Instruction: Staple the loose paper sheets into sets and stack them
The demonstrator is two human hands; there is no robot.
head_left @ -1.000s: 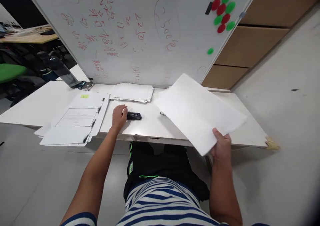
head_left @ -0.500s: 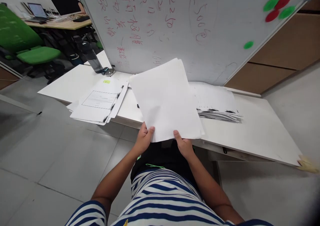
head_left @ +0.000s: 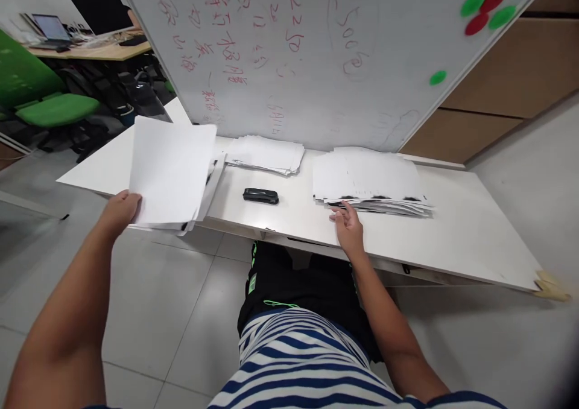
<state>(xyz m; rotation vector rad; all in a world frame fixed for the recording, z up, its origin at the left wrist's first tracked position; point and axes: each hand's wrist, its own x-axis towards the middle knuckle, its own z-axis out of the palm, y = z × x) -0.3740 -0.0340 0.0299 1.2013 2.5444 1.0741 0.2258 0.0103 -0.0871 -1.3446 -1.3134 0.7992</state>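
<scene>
My left hand (head_left: 121,211) is closed on the lower left edge of some blank white paper sheets (head_left: 174,168), thumb on top. These sheets lie over or just above the left paper stack (head_left: 210,186), hiding most of it. At the right paper stack (head_left: 371,174), my right hand (head_left: 349,228) has its fingers apart, the tips at the front edge of the pile. Dark smudges run along that edge. Between the hands a black stapler (head_left: 260,196) rests on the table. Behind it lies a smaller pile of white papers (head_left: 266,154).
A whiteboard (head_left: 307,65) with red writing and coloured magnets stands along the back of the white table (head_left: 470,234). Cardboard boxes (head_left: 506,65) are at the right. A green chair (head_left: 56,108) and a desk with a laptop (head_left: 49,29) stand at the far left.
The blank sheets have moved left from the middle to the left stack in my left hand. My right hand has let go of them and moved to the right stack, uncovering the stapler.
</scene>
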